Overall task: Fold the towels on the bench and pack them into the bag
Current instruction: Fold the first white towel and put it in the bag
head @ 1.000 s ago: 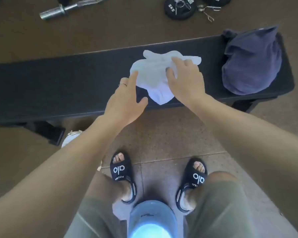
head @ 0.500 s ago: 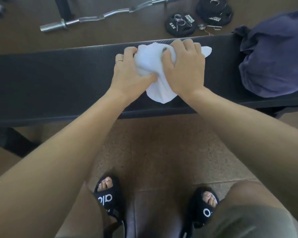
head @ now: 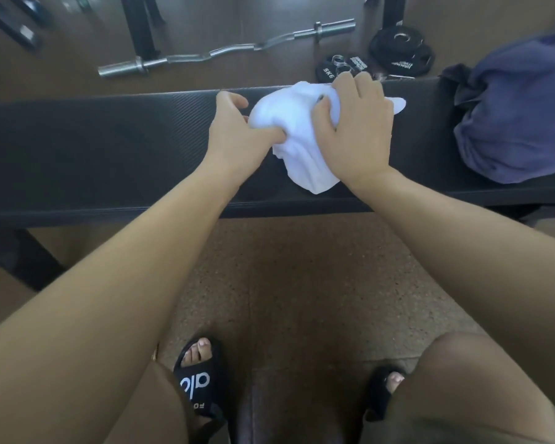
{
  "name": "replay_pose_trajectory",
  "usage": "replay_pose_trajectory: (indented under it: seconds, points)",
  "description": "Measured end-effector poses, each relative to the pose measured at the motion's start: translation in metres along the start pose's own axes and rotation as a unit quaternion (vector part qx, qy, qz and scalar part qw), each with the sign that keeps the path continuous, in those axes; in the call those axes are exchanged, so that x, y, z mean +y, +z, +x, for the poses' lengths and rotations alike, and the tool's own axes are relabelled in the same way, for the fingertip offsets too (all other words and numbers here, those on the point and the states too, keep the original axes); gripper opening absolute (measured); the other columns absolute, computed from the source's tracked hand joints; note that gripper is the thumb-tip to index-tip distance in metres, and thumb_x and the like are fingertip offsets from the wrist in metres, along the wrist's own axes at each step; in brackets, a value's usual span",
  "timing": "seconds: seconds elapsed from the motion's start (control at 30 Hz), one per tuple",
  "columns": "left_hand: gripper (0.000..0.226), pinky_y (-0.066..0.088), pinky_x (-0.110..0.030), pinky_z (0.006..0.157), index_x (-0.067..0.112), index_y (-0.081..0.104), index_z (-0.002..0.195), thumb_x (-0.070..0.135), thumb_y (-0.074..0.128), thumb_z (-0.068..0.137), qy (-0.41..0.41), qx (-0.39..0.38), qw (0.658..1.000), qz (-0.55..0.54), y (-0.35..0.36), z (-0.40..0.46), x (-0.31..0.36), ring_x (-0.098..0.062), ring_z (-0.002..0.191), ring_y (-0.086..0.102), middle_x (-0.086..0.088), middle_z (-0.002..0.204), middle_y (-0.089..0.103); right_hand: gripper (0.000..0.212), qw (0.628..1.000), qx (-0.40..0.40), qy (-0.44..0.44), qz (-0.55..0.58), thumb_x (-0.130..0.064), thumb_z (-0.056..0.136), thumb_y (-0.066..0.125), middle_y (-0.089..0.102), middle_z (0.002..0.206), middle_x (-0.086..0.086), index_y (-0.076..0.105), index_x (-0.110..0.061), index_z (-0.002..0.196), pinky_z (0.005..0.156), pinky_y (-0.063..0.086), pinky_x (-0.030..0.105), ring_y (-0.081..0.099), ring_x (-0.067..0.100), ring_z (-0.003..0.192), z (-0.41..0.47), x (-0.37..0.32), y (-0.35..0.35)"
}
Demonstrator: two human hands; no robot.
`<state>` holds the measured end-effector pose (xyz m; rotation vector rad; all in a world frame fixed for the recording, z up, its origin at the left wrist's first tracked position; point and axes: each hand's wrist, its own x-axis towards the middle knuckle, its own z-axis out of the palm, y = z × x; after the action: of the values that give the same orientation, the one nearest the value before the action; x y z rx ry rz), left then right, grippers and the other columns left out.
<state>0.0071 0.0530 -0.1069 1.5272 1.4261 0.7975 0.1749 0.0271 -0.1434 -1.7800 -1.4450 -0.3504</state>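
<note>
- White towel [head: 297, 129] lies crumpled on the black padded desk [head: 109, 139], near its middle, with one corner hanging toward the near edge and another point sticking out to the right.
- Left hand [head: 234, 136] sits at the towel's left side; its thumb presses into the cloth while the fingers curl over the far left edge, gripping a fold.
- Right hand [head: 356, 123] lies on top of the towel's right half, fingers curled over the far edge and thumb dug into the cloth, holding a bunch of it.
- Both hands are in contact with the same towel, close together but not touching each other.
- Blue towel [head: 523, 116] lies in a loose heap at the right end of the desk, well apart from the hands.
- Floor beyond the desk carries a curl bar [head: 225, 51] and black weight plates [head: 401, 51], with spring collars among them.
- Person stands at the near side of the desk in black slide sandals [head: 199, 382].
- No bag can be made out with certainty in this view.
</note>
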Motion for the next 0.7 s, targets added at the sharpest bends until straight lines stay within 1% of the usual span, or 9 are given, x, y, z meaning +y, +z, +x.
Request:
replay_pose_trajectory:
  seconds: [0.1,0.2,0.3,0.4,0.47,0.5,0.57,0.63,0.7]
  points:
    - [0.057,0.048,-0.023,0.067,0.012,0.045,0.123,0.013,0.076,0.075,0.011,0.003,1.0,-0.015,-0.006,-0.006,0.001,-0.012,0.087,0.056,-0.003,0.106,0.058,0.03,0.999,-0.028,-0.018,-0.018,-0.029,0.085,0.043,0.055,0.082,0.012,0.061,-0.005,0.089,0.065,0.037,0.039,0.04,0.024,0.071,0.002,-0.008,-0.01]
    - [0.055,0.052,-0.027,0.074,0.011,0.047,0.12,0.012,0.076,0.074,0.024,0.006,0.999,-0.025,-0.014,-0.015,0.001,-0.014,0.088,0.057,-0.004,0.105,0.059,0.033,0.998,-0.064,-0.015,-0.009,-0.025,0.078,0.043,0.056,0.091,0.012,0.063,-0.008,0.097,0.069,0.042,0.041,0.049,0.029,0.08,0.006,-0.019,-0.026]
    - [0.052,0.047,-0.022,0.07,0.012,0.047,0.12,0.012,0.076,0.077,0.03,0.015,0.999,-0.042,-0.026,-0.021,0.002,-0.009,0.079,0.055,0.002,0.094,0.056,0.032,0.997,-0.071,-0.023,-0.008,-0.017,0.074,0.046,0.056,0.094,0.012,0.063,-0.007,0.099,0.073,0.042,0.043,0.051,0.032,0.085,0.009,-0.027,-0.041]
    - [0.045,0.042,-0.02,0.068,0.014,0.05,0.116,0.016,0.075,0.079,0.031,0.016,0.998,-0.05,-0.037,-0.024,-0.001,-0.008,0.077,0.054,0.003,0.09,0.056,0.034,0.997,-0.074,-0.026,-0.007,-0.016,0.075,0.046,0.058,0.096,0.013,0.064,-0.006,0.102,0.075,0.041,0.04,0.053,0.033,0.088,0.009,-0.039,-0.05]
    - [0.032,0.046,-0.024,0.069,0.015,0.053,0.108,0.019,0.071,0.082,0.026,0.009,0.999,-0.043,-0.044,-0.026,-0.008,-0.011,0.082,0.058,0.001,0.093,0.06,0.038,0.997,-0.075,-0.026,-0.012,-0.019,0.078,0.046,0.058,0.1,0.013,0.065,-0.008,0.109,0.076,0.042,0.04,0.054,0.034,0.091,0.004,-0.047,-0.053]
    - [0.026,0.052,-0.03,0.074,0.016,0.055,0.103,0.02,0.069,0.082,0.024,0.003,0.999,-0.044,-0.047,-0.027,-0.011,-0.016,0.086,0.061,-0.002,0.096,0.063,0.042,0.996,-0.082,-0.015,-0.013,-0.023,0.081,0.046,0.058,0.105,0.013,0.064,-0.01,0.117,0.078,0.043,0.041,0.054,0.034,0.096,0.002,-0.052,-0.055]
    - [0.018,0.059,-0.047,0.09,0.016,0.053,0.093,0.022,0.065,0.081,0.023,-0.017,0.997,-0.066,-0.054,-0.028,-0.015,-0.025,0.092,0.065,-0.009,0.096,0.064,0.049,0.991,-0.124,0.04,-0.01,-0.034,0.091,0.048,0.054,0.122,0.009,0.054,-0.021,0.138,0.09,0.042,0.041,0.05,0.031,0.114,0.001,-0.06,-0.058]
    - [0.016,0.057,-0.054,0.094,0.016,0.048,0.089,0.023,0.062,0.082,0.036,-0.047,0.994,-0.095,-0.061,-0.029,-0.016,-0.022,0.088,0.06,-0.009,0.092,0.058,0.062,0.977,-0.189,0.098,0.014,-0.047,0.092,0.052,0.046,0.138,0.006,0.038,-0.031,0.151,0.103,0.038,0.042,0.04,0.026,0.131,0.002,-0.066,-0.059]
    - [0.016,0.056,-0.057,0.094,0.017,0.045,0.089,0.024,0.059,0.087,0.064,-0.07,0.99,-0.104,-0.067,-0.031,-0.013,-0.019,0.086,0.054,-0.008,0.091,0.053,0.081,0.962,-0.243,0.122,0.026,-0.061,0.084,0.055,0.034,0.152,0.006,0.024,-0.038,0.156,0.112,0.033,0.049,0.03,0.025,0.142,-0.001,-0.073,-0.059]
